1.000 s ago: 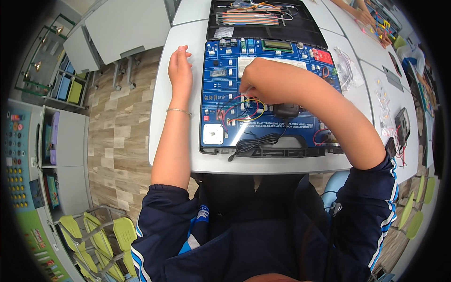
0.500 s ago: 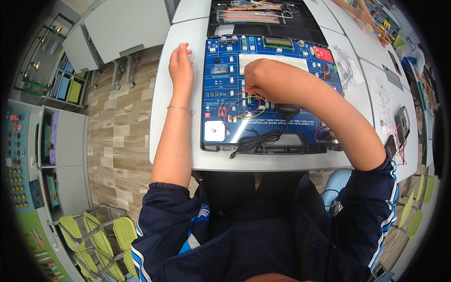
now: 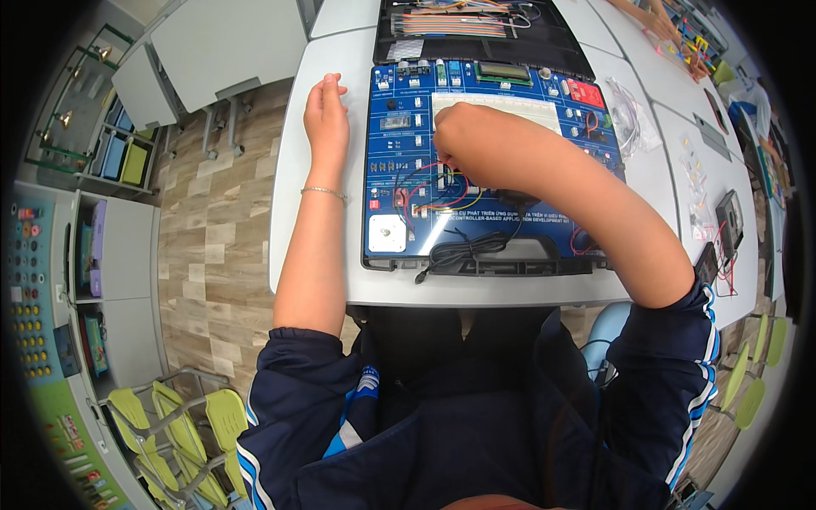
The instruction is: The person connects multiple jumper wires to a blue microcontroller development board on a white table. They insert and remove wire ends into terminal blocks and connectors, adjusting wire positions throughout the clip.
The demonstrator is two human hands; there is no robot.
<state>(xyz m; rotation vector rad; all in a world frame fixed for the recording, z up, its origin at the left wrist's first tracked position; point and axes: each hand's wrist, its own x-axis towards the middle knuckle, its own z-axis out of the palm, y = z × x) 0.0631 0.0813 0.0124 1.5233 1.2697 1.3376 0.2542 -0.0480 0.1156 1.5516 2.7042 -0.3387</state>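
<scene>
A blue electronics training board (image 3: 476, 234) lies in a black case on the table before me, set with small modules and a white breadboard (image 3: 540, 112). Over its middle, my right hand (image 3: 472, 144) is closed in a pinch, thumb and finger at the upper ends of thin jumper wires (image 3: 442, 206). These red, yellow and dark wires loop across the board's lower left; the exact grip is hidden by the hand. Beside the case, my left hand (image 3: 327, 115) rests on edge on the table, fingers stretched, holding nothing. A black power adapter (image 3: 514, 197) sits partly under my right forearm.
The adapter's coiled black cable (image 3: 467, 252) lies at the board's front edge. Behind stands the open case lid (image 3: 552, 51) with ribbon wires (image 3: 455, 25). Bagged wires (image 3: 627, 119) and a black meter-like device (image 3: 729, 219) lie rightward. Another person's hands (image 3: 663, 34) work at far right.
My right hand has shifted slightly left, its fingertips still by the wire ends. The left hand has hardly moved.
</scene>
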